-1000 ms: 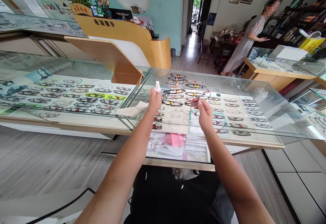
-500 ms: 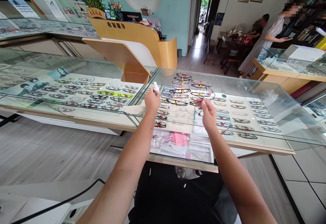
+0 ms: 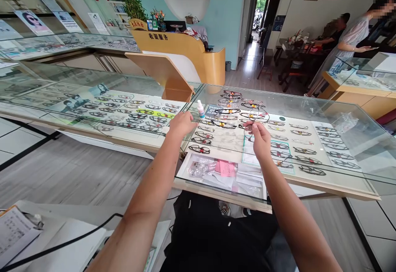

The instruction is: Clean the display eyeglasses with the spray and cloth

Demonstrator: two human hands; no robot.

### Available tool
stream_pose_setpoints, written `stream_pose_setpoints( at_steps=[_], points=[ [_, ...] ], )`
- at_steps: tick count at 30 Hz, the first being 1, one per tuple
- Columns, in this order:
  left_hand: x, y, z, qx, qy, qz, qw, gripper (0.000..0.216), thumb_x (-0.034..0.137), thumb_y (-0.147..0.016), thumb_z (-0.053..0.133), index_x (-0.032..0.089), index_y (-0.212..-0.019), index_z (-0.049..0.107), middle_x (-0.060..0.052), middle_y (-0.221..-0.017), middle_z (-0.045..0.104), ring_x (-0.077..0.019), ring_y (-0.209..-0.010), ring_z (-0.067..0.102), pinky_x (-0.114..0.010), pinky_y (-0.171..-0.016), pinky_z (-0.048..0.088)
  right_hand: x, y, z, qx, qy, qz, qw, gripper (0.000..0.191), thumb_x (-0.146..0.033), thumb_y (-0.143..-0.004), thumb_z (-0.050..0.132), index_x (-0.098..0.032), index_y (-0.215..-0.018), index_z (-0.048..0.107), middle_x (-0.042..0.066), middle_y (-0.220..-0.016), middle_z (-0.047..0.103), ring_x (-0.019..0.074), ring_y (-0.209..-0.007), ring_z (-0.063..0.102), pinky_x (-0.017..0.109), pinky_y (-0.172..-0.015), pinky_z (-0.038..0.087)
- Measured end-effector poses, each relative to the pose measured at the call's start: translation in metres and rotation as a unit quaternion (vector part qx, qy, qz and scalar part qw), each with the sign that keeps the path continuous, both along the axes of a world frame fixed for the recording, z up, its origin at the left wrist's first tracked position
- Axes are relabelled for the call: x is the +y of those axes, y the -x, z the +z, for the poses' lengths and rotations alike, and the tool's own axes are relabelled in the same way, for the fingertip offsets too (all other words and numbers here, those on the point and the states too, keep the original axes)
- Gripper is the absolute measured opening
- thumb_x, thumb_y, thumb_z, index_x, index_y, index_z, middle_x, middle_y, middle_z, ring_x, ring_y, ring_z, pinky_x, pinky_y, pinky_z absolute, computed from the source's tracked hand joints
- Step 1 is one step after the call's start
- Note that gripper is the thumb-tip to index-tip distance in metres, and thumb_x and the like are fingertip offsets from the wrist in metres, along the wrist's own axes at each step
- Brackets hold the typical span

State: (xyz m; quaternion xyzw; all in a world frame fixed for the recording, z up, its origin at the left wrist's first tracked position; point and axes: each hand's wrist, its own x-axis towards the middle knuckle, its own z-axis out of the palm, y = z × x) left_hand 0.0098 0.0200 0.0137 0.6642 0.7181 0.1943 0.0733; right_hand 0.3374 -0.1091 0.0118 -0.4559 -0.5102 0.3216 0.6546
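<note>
My right hand (image 3: 260, 138) pinches a pair of thin round-rimmed eyeglasses (image 3: 259, 114) above the glass counter. The lenses tilt up and away from me. My left hand (image 3: 182, 124) is low over the counter top, palm down, with its visible fingers apart and no object seen in them. Just beyond those fingers, a small white spray bottle (image 3: 201, 109) with a blue band stands upright on the glass. The pale cloth seen earlier is mostly hidden by my left hand.
Under the glass counter top (image 3: 222, 140) lie rows of eyeglass frames (image 3: 305, 160). An open drawer (image 3: 182, 172) near me holds plastic packets and a pink paper. A slanted wooden stand (image 3: 162, 72) is on the counter. People are at the back right.
My left hand has let go of the spray bottle, which now stands on the glass, and has moved left of it. The view has turned slightly left. My right hand still holds the eyeglasses.
</note>
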Motion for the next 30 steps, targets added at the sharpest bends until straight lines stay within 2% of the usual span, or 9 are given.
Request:
stream_pose_setpoints(
  at_steps=[3,8,12,16,19,21,23,26,30],
  points=[
    [-0.006,0.016,-0.007,0.065,0.044,0.005,0.997,0.048,0.041,-0.062,0.098,0.026,-0.099,0.072,-0.017,-0.116,0.073,-0.0439,-0.11,0.069,-0.05,-0.091,0.054,-0.001,0.0,-0.002,-0.006,-0.001,0.006,1.0,0.037,-0.055,-0.104,0.06,-0.022,-0.103,0.078,0.008,-0.108,0.082,0.0225,-0.093,0.07,0.038,-0.085,0.052],
    [-0.014,0.034,-0.009,0.052,0.063,0.002,0.997,0.029,0.036,-0.087,0.075,0.026,-0.114,0.073,-0.015,-0.124,0.075,-0.0364,-0.107,0.071,-0.042,-0.09,0.051,-0.002,-0.001,-0.005,-0.022,-0.001,0.01,1.0,0.039,-0.056,-0.105,0.059,-0.023,-0.104,0.078,0.007,-0.109,0.081,0.0233,-0.097,0.07,0.038,-0.089,0.052],
    [-0.021,0.046,0.0,-0.011,0.046,0.002,0.999,0.021,0.032,-0.095,0.061,0.023,-0.112,0.071,-0.014,-0.112,0.077,-0.0341,-0.102,0.068,-0.039,-0.084,0.047,-0.002,0.0,-0.004,-0.018,-0.004,0.007,1.0,0.039,-0.057,-0.103,0.06,-0.023,-0.101,0.078,0.007,-0.107,0.081,0.0243,-0.098,0.07,0.04,-0.092,0.053],
    [-0.027,0.053,0.01,-0.103,0.02,-0.01,0.994,0.015,0.033,-0.097,0.059,0.023,-0.107,0.064,-0.009,-0.103,0.073,-0.0285,-0.093,0.064,-0.036,-0.078,0.042,-0.003,0.001,-0.003,-0.018,-0.006,0.005,1.0,0.038,-0.056,-0.103,0.06,-0.023,-0.098,0.077,0.008,-0.105,0.081,0.0248,-0.098,0.071,0.04,-0.092,0.053],
    [-0.031,0.051,0.014,-0.203,-0.017,-0.043,0.978,0.013,0.035,-0.098,0.059,0.023,-0.1,0.06,-0.004,-0.094,0.067,-0.0236,-0.087,0.061,-0.033,-0.077,0.042,-0.003,0.0,-0.002,-0.022,-0.005,0.005,1.0,0.037,-0.055,-0.103,0.059,-0.022,-0.099,0.077,0.008,-0.106,0.081,0.0244,-0.098,0.07,0.039,-0.088,0.052],
    [-0.034,0.044,0.017,-0.303,-0.043,-0.063,0.95,0.016,0.038,-0.098,0.062,0.023,-0.095,0.059,-0.001,-0.087,0.063,-0.02,-0.08,0.058,-0.03,-0.073,0.042,-0.003,0.0,-0.003,-0.024,-0.005,0.004,1.0,0.037,-0.054,-0.103,0.059,-0.022,-0.1,0.077,0.008,-0.107,0.081,0.0242,-0.097,0.069,0.038,-0.086,0.051],
    [-0.037,0.032,0.021,-0.43,-0.046,-0.072,0.899,0.021,0.041,-0.096,0.068,0.022,-0.093,0.061,0.001,-0.082,0.061,-0.0169,-0.074,0.056,-0.028,-0.069,0.042,-0.002,-0.001,-0.004,-0.025,-0.003,0.003,1.0,0.037,-0.054,-0.103,0.059,-0.022,-0.1,0.078,0.008,-0.107,0.081,0.0238,-0.096,0.068,0.037,-0.086,0.051],
    [-0.042,0.006,0.025,-0.615,-0.016,-0.055,0.786,0.021,0.036,-0.089,0.079,0.021,-0.098,0.067,0.0,-0.082,0.066,-0.0154,-0.074,0.063,-0.026,-0.07,0.049,-0.001,-0.002,-0.008,-0.023,-0.001,0.004,1.0,0.037,-0.054,-0.103,0.059,-0.023,-0.101,0.078,0.008,-0.107,0.081,0.0227,-0.093,0.066,0.038,-0.087,0.05],
    [-0.052,-0.035,0.025,-0.757,0.046,-0.031,0.651,0.024,0.025,-0.089,0.08,0.017,-0.111,0.074,-0.006,-0.093,0.078,-0.0189,-0.084,0.074,-0.029,-0.076,0.06,0.001,-0.002,-0.013,-0.027,0.004,0.007,1.0,0.035,-0.052,-0.102,0.058,-0.023,-0.099,0.078,0.008,-0.11,0.081,0.0234,-0.097,0.067,0.039,-0.092,0.05]
  ],
)
